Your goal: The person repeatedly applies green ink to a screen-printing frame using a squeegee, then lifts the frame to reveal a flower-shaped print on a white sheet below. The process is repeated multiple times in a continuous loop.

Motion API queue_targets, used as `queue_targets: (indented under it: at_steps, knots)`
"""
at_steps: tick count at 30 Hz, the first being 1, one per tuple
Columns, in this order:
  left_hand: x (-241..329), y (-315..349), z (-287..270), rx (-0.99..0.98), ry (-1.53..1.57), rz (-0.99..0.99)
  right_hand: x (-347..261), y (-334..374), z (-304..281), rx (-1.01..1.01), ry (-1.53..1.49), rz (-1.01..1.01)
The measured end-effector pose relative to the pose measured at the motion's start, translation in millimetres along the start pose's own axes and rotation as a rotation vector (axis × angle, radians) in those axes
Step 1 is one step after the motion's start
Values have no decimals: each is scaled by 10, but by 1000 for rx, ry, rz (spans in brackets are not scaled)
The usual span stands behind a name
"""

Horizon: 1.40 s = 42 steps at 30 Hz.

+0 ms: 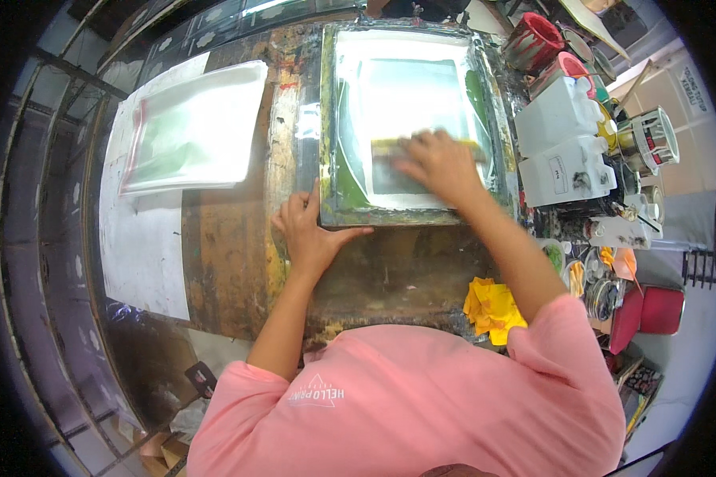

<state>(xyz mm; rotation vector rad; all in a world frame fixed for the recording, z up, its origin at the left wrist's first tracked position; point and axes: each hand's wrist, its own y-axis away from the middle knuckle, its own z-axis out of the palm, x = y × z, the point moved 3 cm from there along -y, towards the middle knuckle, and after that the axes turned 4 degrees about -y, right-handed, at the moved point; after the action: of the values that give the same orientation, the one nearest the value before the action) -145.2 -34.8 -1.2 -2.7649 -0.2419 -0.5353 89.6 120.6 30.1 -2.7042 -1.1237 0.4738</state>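
A screen-printing frame (410, 216) with a pale mesh and green patches along its sides lies on the worktable. Across the mesh, my right hand (441, 165) is closed round a squeegee (386, 149), a wide tool with a yellowish handle; motion blurs the hand and the tool's lower part. My left hand (309, 230) braces the frame's near left corner. Its index finger stretches along the left side and its thumb along the near edge, while the other fingers bend on the table. That hand holds nothing.
Printed sheets (195, 131) with a green patch lie at the left on white paper (143, 254). White plastic jugs (569, 171) and red-stained tubs (533, 44) crowd the right side. A crumpled yellow cloth (492, 308) rests near my right elbow. Metal rack bars (44, 238) stand far left.
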Motion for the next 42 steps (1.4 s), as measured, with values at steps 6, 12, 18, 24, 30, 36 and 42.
queue_targets:
  at_steps: [6, 12, 18, 24, 30, 36, 42]
  knots:
    - [26, -72, -109, 76, -30, 14, 928, -1456, 40, -70, 2, 27]
    - [-41, -136, -140, 53, 129, 37, 1249, -2068, -13, -4, 2, 12]
    - [-74, -29, -158, -49, 148, -18, 820, -1323, 106, 84, 77, -27]
    - [-39, 153, -288, 13, 135, -4, -382, -22, -446, -133, 84, 37]
    - [218, 275, -510, -7, 604, -132, -1087, 540, -1212, -77, -8, 14]
    - [666, -124, -1096, 284, 1121, -46, -1282, 81, -1911, 435, 210, -79]
    - [516, 69, -857, -128, -33, 24, -1022, -540, -2325, 527, 251, -131]
